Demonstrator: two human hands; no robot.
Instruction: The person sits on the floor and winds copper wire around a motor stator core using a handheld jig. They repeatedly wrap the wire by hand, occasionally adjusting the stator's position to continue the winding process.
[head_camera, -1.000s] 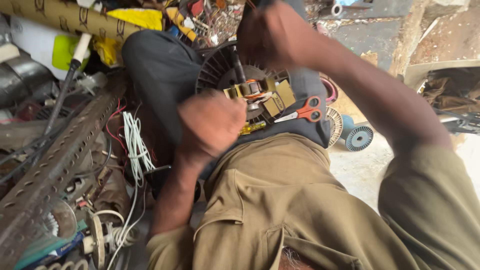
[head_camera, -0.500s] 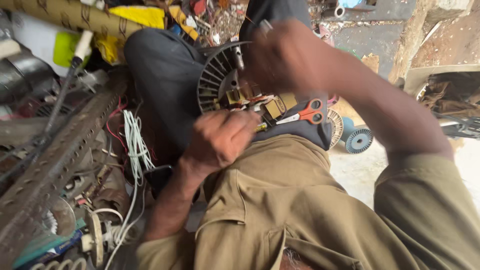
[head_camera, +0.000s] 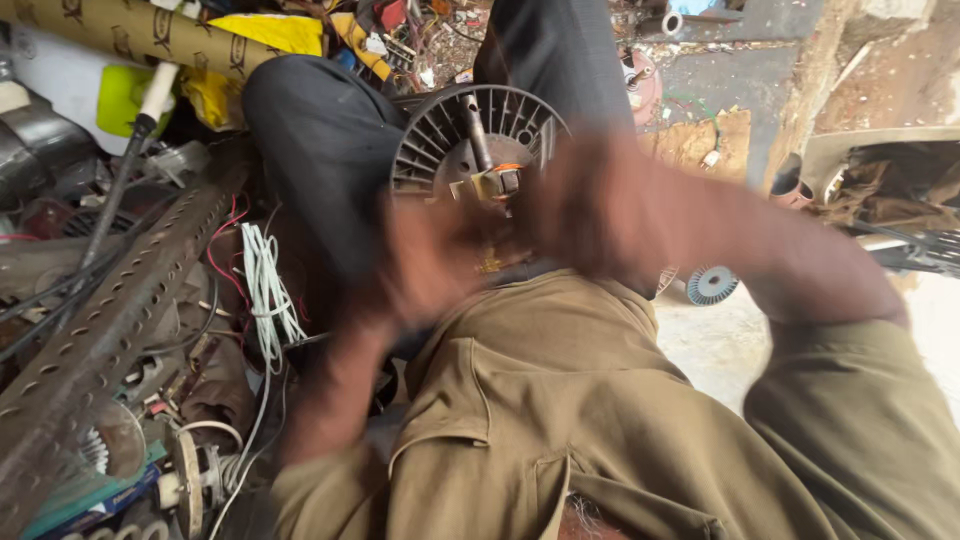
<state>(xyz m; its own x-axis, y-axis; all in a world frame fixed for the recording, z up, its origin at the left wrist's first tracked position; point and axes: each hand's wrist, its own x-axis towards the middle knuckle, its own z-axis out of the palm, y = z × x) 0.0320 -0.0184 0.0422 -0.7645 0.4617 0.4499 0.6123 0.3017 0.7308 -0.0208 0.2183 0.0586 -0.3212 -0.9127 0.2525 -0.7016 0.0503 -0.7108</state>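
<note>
Olive-brown cloth of the person's shirt (head_camera: 600, 440) fills the lower half of the view, and dark trousers (head_camera: 330, 150) run up past both hands. Against the picture half a second earlier, both hands have blurred out with movement; the right one now sits lower and further right, and the red-handled tool seen beside it then no longer shows.

Grey finned motor rotor (head_camera: 470, 135) rests on the lap, just above and between the two hands, its shaft pointing upward. More of its finned rim is uncovered than before. Yellow-and-copper winding piece (head_camera: 497, 180) sits at the rotor's lower edge, close above the gap between the hands.

Right hand (head_camera: 600, 205) is just right of the rotor's lower rim, too smeared to tell whether it grasps anything or how far the fingers are spread. Left hand (head_camera: 425, 265) is below-left of the rotor, equally smeared; grip cannot be judged.

Perforated metal angle bar (head_camera: 110, 330) lies well left of the left hand. White wire bundle (head_camera: 265, 290) hangs just left of that hand. Small blue-grey wheel (head_camera: 712, 285) lies on the floor, right of the right forearm.
</note>
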